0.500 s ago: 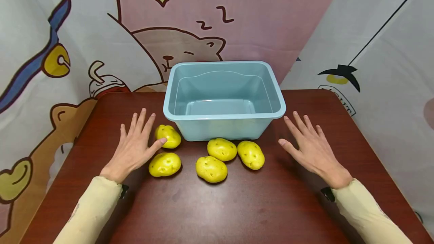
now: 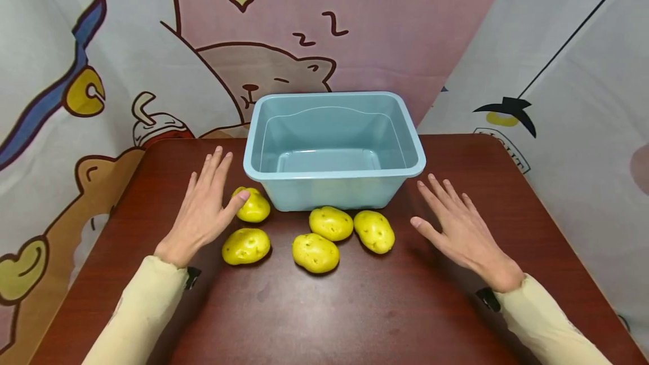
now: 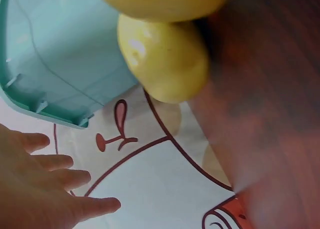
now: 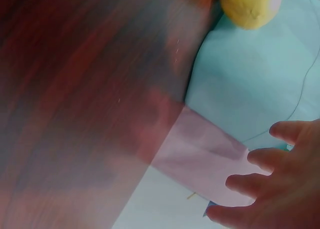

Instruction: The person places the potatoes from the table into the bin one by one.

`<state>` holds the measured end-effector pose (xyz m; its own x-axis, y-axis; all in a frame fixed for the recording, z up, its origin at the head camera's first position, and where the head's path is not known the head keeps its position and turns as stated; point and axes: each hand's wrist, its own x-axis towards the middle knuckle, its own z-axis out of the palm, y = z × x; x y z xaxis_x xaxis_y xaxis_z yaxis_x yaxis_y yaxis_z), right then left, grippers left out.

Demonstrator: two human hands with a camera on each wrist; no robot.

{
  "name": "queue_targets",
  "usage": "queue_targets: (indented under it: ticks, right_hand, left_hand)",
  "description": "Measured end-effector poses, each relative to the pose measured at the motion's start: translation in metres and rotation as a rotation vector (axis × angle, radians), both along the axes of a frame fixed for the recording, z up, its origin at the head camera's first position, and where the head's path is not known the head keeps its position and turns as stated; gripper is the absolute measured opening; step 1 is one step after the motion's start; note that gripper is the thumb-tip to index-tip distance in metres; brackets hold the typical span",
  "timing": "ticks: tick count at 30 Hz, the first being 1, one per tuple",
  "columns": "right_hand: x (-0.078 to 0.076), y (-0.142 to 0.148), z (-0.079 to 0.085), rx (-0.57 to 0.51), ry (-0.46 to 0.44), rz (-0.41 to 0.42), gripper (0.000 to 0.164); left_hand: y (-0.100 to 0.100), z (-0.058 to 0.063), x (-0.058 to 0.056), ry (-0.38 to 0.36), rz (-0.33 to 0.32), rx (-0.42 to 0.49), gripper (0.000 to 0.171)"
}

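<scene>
My left hand (image 2: 201,213) is held over the left of the table, fingers straight and holding nothing. Its thumb tip overlaps a yellow potato (image 2: 255,207) in the head view, and a second potato (image 2: 246,246) lies just nearer to me. On the other side my right hand (image 2: 462,230) hovers with fingers extended, also holding nothing. Closest to it is a knobbly potato (image 2: 374,232) right of the middle. Two more potatoes, one behind (image 2: 331,223) and one in front (image 2: 315,253), lie together before the light blue plastic bin (image 2: 334,193).
The bin stands upright at the back of the dark reddish-brown table (image 2: 324,320), its inside showing no contents. Behind the table hangs a cloth (image 2: 395,27) printed with cartoon animals. The wood grain runs on past both hands to the side edges.
My left hand has tilted and shifted slightly away from me, its thumb pointing higher. My right hand has moved a little left and toward me. The potatoes and bin stay put.
</scene>
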<state>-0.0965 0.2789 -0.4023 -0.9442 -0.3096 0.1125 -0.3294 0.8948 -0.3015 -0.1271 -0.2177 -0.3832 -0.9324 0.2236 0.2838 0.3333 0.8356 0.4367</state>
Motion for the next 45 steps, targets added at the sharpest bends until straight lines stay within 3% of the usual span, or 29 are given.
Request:
queue_targets:
  ticks: [13,19,26,37,45]
  right_hand:
    - [0.005,-0.016,-0.005,-0.041,-0.046,0.065,0.081]
    - [0.006,-0.024,-0.007,-0.081,-0.066,0.115,0.08]
    - [0.008,-0.035,-0.008,-0.143,-0.123,0.152,0.081]
    - [0.009,-0.052,-0.012,-0.245,-0.229,0.18,0.086]
    - [0.008,-0.06,-0.017,-0.221,-0.243,0.177,0.097]
  left_hand:
    - [0.024,0.03,-0.017,0.061,-0.061,0.062,0.087]
    - [0.033,0.037,-0.024,0.04,-0.06,0.065,0.088]
    - [0.034,0.037,-0.028,-0.008,-0.038,0.08,0.089]
    - [0.038,0.029,-0.03,-0.028,0.017,-0.01,0.095]
    - [0.041,0.025,-0.03,-0.06,0.01,0.0,0.093]
